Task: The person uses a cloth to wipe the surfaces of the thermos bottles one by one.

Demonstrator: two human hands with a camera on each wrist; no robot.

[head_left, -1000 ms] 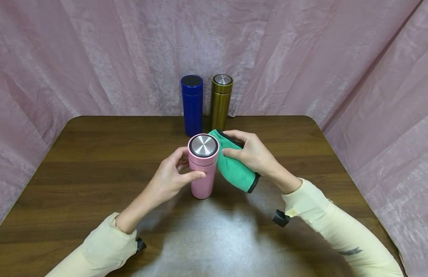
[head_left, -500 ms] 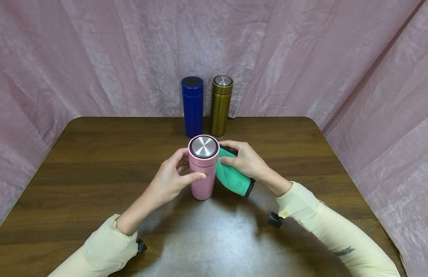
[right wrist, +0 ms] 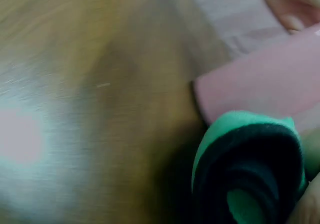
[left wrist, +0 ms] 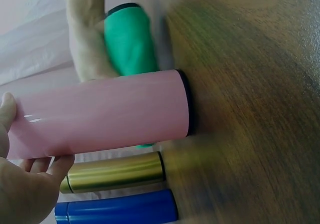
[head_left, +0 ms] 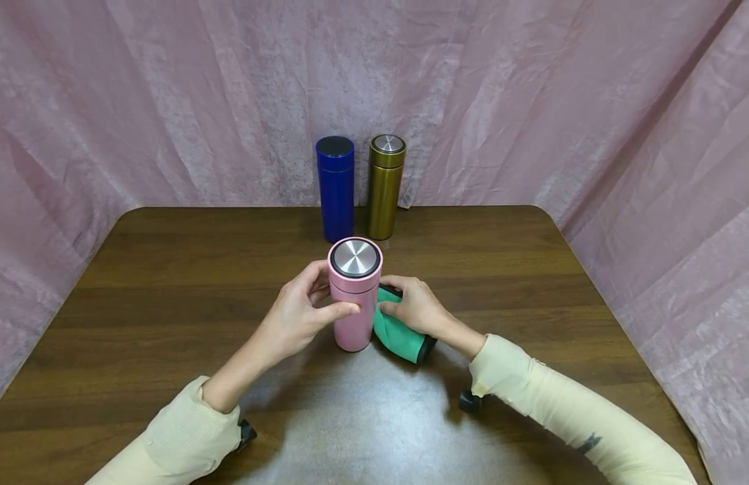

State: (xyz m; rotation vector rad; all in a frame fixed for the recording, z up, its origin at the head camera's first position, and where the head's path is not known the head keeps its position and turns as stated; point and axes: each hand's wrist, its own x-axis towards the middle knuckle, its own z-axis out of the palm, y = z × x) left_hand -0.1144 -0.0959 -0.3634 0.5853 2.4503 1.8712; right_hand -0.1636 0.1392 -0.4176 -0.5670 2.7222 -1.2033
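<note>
A pink insulated bottle point(head_left: 353, 310) with a shiny silver-topped lid stands upright on the table. My left hand point(head_left: 304, 306) grips it from the left, thumb across the front and fingers behind. On its right side, my right hand point(head_left: 417, 306) holds a folded green cloth point(head_left: 401, 337) with black edging against the lower body. In the left wrist view the cloth point(left wrist: 131, 41) shows beside the pink bottle point(left wrist: 105, 115), a bit of it also past the far side. The right wrist view shows the cloth's rolled end point(right wrist: 240, 121) near the bottle's base; the right fingertips are mostly hidden there.
Behind the pink bottle, a blue bottle point(head_left: 336, 195) and a gold bottle point(head_left: 384, 195) stand upright side by side near the back edge of the brown wooden table point(head_left: 168, 289). Pink curtains point(head_left: 241, 101) hang behind and at the sides.
My right hand has moved down along the pink bottle's right side with the green cloth, from near the lid to the lower body. The left hand and bottle stay in place.
</note>
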